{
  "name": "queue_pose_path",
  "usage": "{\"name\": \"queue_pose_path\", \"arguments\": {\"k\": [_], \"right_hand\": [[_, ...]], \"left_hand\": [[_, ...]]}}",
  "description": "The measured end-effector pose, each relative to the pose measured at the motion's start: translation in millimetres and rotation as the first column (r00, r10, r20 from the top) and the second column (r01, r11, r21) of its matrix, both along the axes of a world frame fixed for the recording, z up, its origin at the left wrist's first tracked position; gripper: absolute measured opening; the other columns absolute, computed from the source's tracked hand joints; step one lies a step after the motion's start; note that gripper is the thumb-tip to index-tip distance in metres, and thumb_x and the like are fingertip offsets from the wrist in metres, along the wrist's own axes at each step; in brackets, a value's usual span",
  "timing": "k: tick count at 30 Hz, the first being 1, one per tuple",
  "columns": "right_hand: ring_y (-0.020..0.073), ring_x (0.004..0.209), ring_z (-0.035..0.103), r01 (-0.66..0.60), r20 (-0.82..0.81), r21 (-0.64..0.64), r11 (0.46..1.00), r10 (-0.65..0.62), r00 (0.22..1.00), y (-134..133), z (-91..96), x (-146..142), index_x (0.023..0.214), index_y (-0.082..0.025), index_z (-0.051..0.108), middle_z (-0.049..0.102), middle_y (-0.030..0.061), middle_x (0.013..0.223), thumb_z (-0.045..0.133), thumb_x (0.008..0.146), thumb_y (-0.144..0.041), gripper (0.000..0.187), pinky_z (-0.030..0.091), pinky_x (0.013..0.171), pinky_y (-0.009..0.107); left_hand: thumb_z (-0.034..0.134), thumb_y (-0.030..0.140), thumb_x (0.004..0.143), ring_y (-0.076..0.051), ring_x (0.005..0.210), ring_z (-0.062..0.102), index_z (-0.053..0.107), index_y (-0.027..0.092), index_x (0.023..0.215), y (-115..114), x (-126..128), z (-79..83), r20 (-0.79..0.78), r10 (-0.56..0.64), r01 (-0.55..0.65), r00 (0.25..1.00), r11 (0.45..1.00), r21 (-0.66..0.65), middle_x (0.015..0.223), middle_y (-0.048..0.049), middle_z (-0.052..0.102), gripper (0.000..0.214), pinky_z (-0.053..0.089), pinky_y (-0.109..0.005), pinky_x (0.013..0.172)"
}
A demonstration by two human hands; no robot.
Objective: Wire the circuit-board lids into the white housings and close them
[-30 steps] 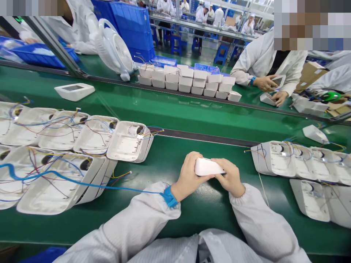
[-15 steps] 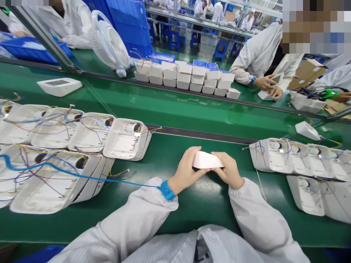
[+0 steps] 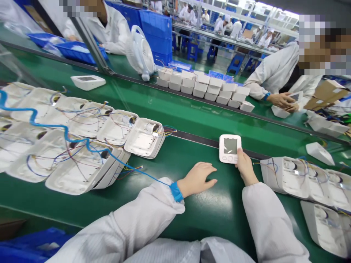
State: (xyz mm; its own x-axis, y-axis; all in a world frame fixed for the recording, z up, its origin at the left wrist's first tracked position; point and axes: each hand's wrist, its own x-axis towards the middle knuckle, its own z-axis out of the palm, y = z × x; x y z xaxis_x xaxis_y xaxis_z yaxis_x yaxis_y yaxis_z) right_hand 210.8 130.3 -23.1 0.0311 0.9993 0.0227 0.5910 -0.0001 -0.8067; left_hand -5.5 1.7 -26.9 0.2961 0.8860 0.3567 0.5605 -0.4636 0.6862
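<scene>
A white blood pressure monitor [image 3: 229, 148] is tilted so that its grey screen and buttons face me. My right hand [image 3: 245, 164] grips its lower right edge, with the thumb on the front and the other fingers hidden behind. My left hand [image 3: 196, 178] is empty, fingers apart, over the green bench to the left of the monitor. Around its wrist is a blue strap [image 3: 176, 191] with a coiled blue cord [image 3: 126, 163] running left. The nearest open white housing [image 3: 144, 137], with a small motor and wires inside, lies left of my hands.
Rows of open white housings with loose wires [image 3: 79, 160] fill the left; more housings [image 3: 297, 175] stand at the right. A dark belt edge [image 3: 196, 139] crosses the bench. Beyond are stacked white housings [image 3: 201, 86], a fan [image 3: 141, 53] and a co-worker's hands [image 3: 286, 100].
My left hand has let go of the monitor and drawn apart from it. The right hand has carried it forward and right, turning its screen into view. The camera view has shifted left.
</scene>
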Motion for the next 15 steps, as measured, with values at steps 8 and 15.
{"name": "queue_pose_path", "arguments": {"k": [8,15], "right_hand": [[0.0223,0.098,0.066,-0.11,-0.149,0.29,0.951,0.158,0.976,36,-18.0,-51,0.1,-0.017,0.069,0.066,0.013,0.113,0.057,0.083,-0.051,0.04,0.055,0.087,0.04],[0.0214,0.09,0.067,-0.315,0.021,0.38,0.869,0.333,0.943,25,-14.4,-52,0.09,-0.02,0.071,0.07,0.0095,0.099,0.051,0.09,-0.035,0.025,0.056,0.078,0.037]], "left_hand": [[0.065,0.03,0.084,-0.026,0.112,0.063,0.067,0.017,0.107,1,-2,2.9,0.047,-0.01,0.012,0.999,0.999,-0.036,0.109,-0.01,0.072,0.027,0.045,-0.042,0.101],[0.05,0.015,0.091,-0.017,0.086,0.064,0.064,0.018,0.104,-4,-2,16.5,0.334,-0.003,0.001,0.943,1.0,0.006,0.091,-0.0075,0.07,0.02,0.052,-0.032,0.079]]}}
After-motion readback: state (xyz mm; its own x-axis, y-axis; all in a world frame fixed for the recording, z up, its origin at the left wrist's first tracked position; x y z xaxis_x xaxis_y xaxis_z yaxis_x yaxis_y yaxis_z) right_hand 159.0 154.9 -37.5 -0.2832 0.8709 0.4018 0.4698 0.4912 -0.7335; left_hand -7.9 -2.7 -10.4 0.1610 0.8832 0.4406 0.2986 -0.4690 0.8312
